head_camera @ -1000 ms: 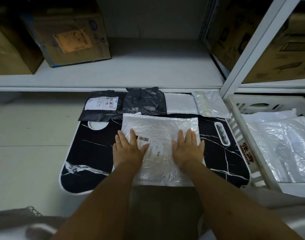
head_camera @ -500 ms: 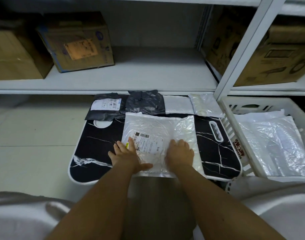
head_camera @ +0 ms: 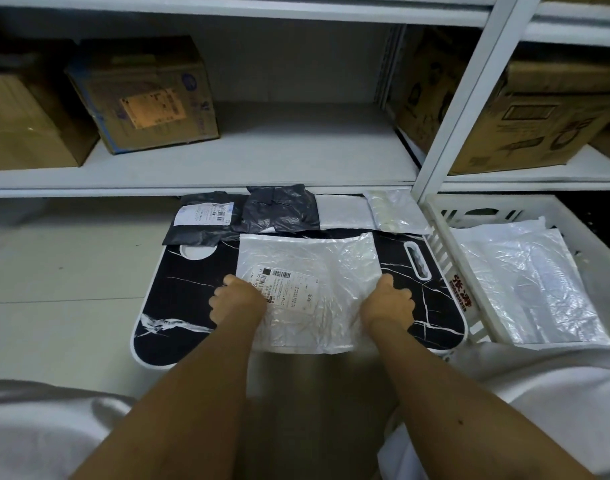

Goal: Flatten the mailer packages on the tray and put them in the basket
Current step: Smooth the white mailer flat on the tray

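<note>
The left hand (head_camera: 236, 299) and right hand (head_camera: 388, 301) each grip a side edge of the clear mailer (head_camera: 317, 289), fingers curled round it. It lies on the black tray (head_camera: 179, 306), left of the white basket (head_camera: 445, 268).

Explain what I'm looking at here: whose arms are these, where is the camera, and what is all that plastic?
No machine: a person wears a camera on the head, looking down at their own bare arms. The left hand and right hand each take a grip on a side edge of a clear mailer with a shipping label, lying on a black marble-patterned tray. Four more mailers lie along the tray's far edge, two dark, two pale. At right, a white basket already holds clear mailers. Cardboard boxes sit on the shelves behind.
</note>
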{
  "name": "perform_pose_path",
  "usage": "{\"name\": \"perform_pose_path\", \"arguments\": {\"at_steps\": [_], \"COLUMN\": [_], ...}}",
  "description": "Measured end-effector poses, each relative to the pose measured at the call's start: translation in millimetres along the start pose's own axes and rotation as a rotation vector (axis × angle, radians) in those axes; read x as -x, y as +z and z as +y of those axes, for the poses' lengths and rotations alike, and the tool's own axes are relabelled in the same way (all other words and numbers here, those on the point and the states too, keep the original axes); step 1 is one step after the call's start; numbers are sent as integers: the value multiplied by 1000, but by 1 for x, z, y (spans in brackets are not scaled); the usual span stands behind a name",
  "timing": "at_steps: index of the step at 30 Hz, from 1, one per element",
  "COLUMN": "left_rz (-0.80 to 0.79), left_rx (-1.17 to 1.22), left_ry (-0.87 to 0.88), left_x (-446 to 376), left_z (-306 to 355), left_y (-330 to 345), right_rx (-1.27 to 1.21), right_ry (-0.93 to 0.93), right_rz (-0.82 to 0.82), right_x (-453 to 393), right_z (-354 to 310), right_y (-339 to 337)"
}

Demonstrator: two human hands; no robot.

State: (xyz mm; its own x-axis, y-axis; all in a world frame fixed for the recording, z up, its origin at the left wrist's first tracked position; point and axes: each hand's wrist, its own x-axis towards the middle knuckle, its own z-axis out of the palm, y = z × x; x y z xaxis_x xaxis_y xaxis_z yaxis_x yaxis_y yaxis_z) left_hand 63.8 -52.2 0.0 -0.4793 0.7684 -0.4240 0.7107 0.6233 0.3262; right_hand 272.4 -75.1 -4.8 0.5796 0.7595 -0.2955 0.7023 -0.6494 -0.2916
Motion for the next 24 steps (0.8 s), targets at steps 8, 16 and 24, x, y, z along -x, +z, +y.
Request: {"name": "perform_pose_path", "arguments": {"at_steps": [8, 16, 24], "left_rz": [72, 166, 170], "left_rx": [51, 112, 154], "left_ry": [112, 343, 544], "left_x": [23, 55, 105], "left_z": [19, 53, 123], "left_y": [-14, -36, -35], "right_rx": [185, 181, 138], "right_ry": [-193, -337, -249], "right_rz": [110, 285, 320], "right_x": [21, 29, -7], "right_z": [-21, -29, -8], "right_y": [-20, -60, -140]}}
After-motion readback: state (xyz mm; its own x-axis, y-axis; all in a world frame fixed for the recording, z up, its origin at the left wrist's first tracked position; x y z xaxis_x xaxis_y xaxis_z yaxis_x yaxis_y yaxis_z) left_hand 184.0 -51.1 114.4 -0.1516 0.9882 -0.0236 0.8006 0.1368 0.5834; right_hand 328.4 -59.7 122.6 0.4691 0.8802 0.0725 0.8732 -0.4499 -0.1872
